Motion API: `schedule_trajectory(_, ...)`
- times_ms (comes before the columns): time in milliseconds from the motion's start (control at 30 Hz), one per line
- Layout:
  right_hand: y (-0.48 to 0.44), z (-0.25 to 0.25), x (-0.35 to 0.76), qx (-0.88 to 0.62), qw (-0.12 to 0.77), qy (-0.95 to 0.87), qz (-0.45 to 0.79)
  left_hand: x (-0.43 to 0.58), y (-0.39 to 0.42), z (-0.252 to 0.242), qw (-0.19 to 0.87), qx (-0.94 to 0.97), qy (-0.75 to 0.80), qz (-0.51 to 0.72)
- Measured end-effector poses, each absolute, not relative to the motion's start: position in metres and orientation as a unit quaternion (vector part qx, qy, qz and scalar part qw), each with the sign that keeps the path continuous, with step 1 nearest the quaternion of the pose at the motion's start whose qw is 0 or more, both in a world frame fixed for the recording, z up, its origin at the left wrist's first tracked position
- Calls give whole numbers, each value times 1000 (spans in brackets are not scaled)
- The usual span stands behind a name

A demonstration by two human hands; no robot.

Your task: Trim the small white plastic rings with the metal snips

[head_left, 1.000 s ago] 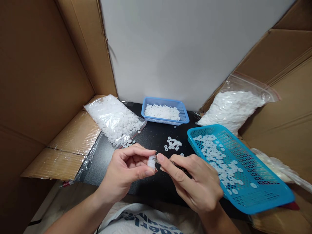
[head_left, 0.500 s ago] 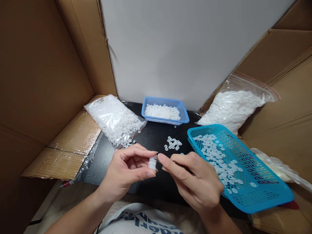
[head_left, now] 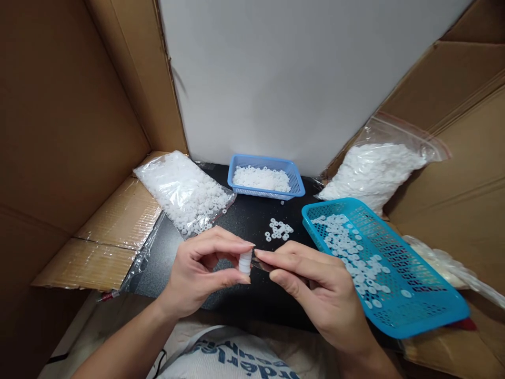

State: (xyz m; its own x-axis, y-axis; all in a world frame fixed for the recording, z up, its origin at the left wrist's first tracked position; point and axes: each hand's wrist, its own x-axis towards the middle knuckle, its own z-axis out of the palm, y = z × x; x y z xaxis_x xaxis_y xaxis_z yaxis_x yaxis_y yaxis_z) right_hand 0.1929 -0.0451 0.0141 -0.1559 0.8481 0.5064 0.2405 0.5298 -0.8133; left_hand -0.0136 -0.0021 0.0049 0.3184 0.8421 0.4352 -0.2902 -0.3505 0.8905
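Between its thumb and fingertips, my left hand [head_left: 199, 271] pinches a short upright stack of white plastic rings [head_left: 245, 261]. My right hand [head_left: 321, 289] grips a thin, shiny metal blade-like tool [head_left: 262, 265], its tip against or very close to the stack's right side. Most of the tool is hidden inside the right fingers, so its exact kind does not show. Beyond the hands, a small pile of loose white rings [head_left: 279, 230] lies on the black tabletop [head_left: 252, 213].
To the right stands a turquoise basket [head_left: 430, 329] with many white rings inside. A smaller blue basket [head_left: 298, 184] of rings sits at the back. Clear bags of white pieces lie at left [head_left: 183, 192] and right [head_left: 373, 171]. Cardboard walls [head_left: 71, 105] enclose both sides.
My right hand has turned, and its thumb now sits lower, showing more of the metal tool beside the stack. The left hand keeps its pinch, and the view has shifted slightly.
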Motion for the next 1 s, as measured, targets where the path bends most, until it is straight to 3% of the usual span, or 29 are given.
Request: schedule_trajectory(1000,-46,16,193,-382,516,-715,278,-19,1,5,405,723,201,522)
